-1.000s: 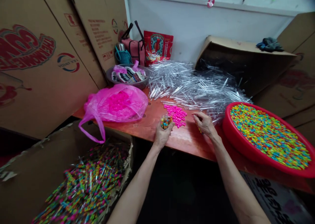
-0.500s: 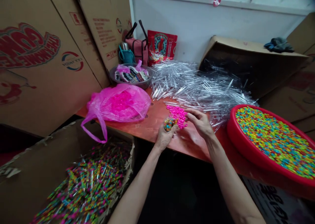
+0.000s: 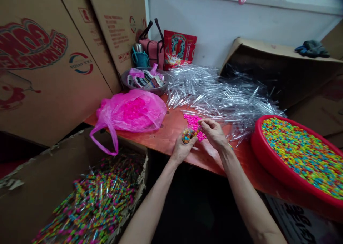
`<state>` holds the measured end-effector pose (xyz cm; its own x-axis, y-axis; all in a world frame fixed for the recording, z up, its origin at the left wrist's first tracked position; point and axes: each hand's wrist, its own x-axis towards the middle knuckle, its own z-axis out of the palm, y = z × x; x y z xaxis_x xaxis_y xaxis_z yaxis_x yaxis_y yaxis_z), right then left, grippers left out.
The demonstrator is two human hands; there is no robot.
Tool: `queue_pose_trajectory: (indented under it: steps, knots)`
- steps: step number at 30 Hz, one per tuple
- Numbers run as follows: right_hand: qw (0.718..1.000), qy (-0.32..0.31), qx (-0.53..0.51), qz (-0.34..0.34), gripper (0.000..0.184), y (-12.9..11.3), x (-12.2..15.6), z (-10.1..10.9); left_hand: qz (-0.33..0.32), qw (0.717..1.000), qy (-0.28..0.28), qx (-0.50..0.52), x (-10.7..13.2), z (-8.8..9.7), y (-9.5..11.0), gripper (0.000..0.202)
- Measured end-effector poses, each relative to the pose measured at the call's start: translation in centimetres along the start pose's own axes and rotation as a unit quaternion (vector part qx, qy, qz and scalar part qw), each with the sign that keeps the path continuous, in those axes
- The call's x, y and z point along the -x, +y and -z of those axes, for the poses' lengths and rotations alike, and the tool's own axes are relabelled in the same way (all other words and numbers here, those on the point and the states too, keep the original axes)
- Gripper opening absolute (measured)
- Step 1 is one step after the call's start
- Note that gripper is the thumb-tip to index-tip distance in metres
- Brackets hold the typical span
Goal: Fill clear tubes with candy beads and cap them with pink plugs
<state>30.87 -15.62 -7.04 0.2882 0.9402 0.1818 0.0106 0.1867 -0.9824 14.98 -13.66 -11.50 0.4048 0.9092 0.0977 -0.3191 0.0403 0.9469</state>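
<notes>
My left hand is wrapped around a bundle of clear plastic tubes filled with small coloured candies, their ends facing up and away. Close beside it, my right hand has thumb and forefinger pinched together above the far end of the bundle; whatever they grip is too small to make out. Beneath and behind the hands, small bright pink caps lie in a loose pile on the orange-red table.
Empty clear tubes are heaped at the back. A red tub of coloured candies stands right, a pink plastic bag left. Below it, a cardboard box holds filled tubes. A grey basin sits near the wall.
My right hand has moved from the pink pile to the tube ends, its fingers now pinched. The left hand still holds the bundle. The view has shifted slightly.
</notes>
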Motion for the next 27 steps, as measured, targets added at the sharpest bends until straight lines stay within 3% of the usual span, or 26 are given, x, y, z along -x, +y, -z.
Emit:
queue_pose_trajectory:
  steps: [5, 12, 18, 21, 23, 27]
  knots:
    - [0.992, -0.001, -0.109, -0.064, 0.041, 0.6, 0.6, 0.3, 0.0, 1.0, 0.0, -0.006, -0.1, 0.2, -0.3, 0.039]
    - [0.992, -0.014, -0.088, -0.087, 0.037, 0.6, 0.9, 0.7, 0.01, 1.0, 0.011, -0.011, -0.1, 0.2, -0.3, 0.04]
    - [0.993, -0.001, 0.1, -0.057, 0.035, 0.7, 1.3, 5.1, 0.054, 0.998, 0.013, -0.042, 0.2, 0.1, 0.2, 0.038]
    - [0.976, -0.039, 0.207, -0.057, 0.03, 1.1, 1.9, 6.9, 0.054, 0.998, 0.013, -0.037, 0.2, 0.1, 0.4, 0.04]
    - [0.961, -0.061, 0.267, -0.035, 0.027, 1.7, 2.1, 7.3, 0.051, 0.998, 0.013, -0.038, 0.2, 0.1, 0.5, 0.039]
    - [0.931, -0.045, 0.359, 0.048, 0.02, 2.9, 1.8, 6.5, 0.043, 0.998, 0.006, -0.049, 0.2, 0.1, 0.5, 0.039]
